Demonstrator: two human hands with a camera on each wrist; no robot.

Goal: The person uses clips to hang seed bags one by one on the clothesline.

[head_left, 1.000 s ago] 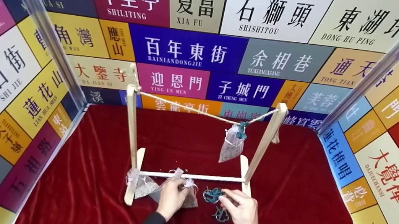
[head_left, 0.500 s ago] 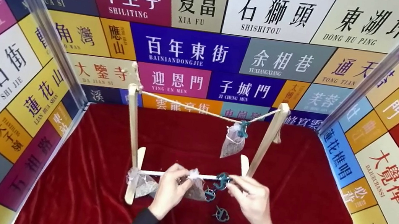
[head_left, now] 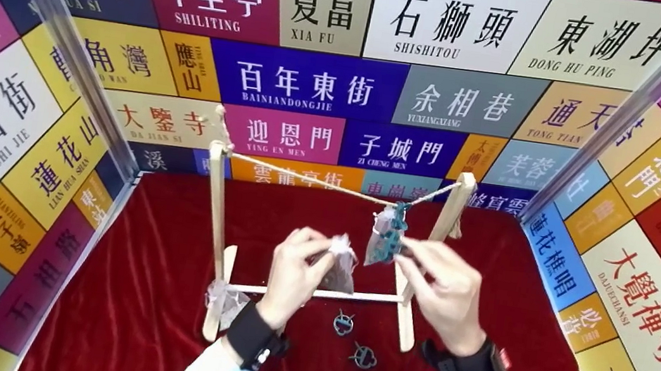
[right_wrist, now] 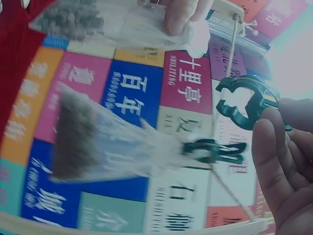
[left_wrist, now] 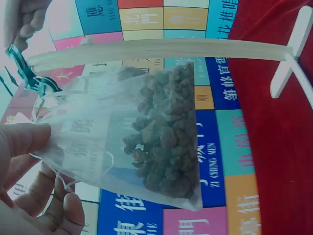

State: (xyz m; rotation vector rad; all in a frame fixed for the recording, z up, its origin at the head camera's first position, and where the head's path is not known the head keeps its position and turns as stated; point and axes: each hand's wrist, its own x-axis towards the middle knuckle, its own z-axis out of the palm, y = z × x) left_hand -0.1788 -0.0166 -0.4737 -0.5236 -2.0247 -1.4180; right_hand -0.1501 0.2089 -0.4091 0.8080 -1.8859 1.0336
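My left hand [head_left: 293, 273] pinches the gathered neck of a sheer drawstring pouch [head_left: 343, 269], lifted off the cloth. Brown stone-like lumps fill the pouch's lower end in the left wrist view [left_wrist: 164, 132]. Between thumb and fingers my right hand [head_left: 448, 287] holds a green clip [right_wrist: 247, 100], its jaws parted near the rope in the right wrist view. A second pouch [right_wrist: 107, 142] hangs from the rope [head_left: 312, 178] by another green clip [right_wrist: 215, 151]. In the head view, the held clip overlaps that hanging pouch [head_left: 377, 236].
The rope sags between two wooden posts [head_left: 217, 215] of a stand with a low crossbar [head_left: 354, 296]. Two loose clips, one nearer the stand [head_left: 343, 323] and one nearer me [head_left: 363, 356], lie on red cloth. Another pouch [head_left: 234, 308] rests by the left foot.
Both hands have risen from the cloth toward the rope. The left hand has lifted its pouch, and the right hand has carried its clip up near the hanging pouch.
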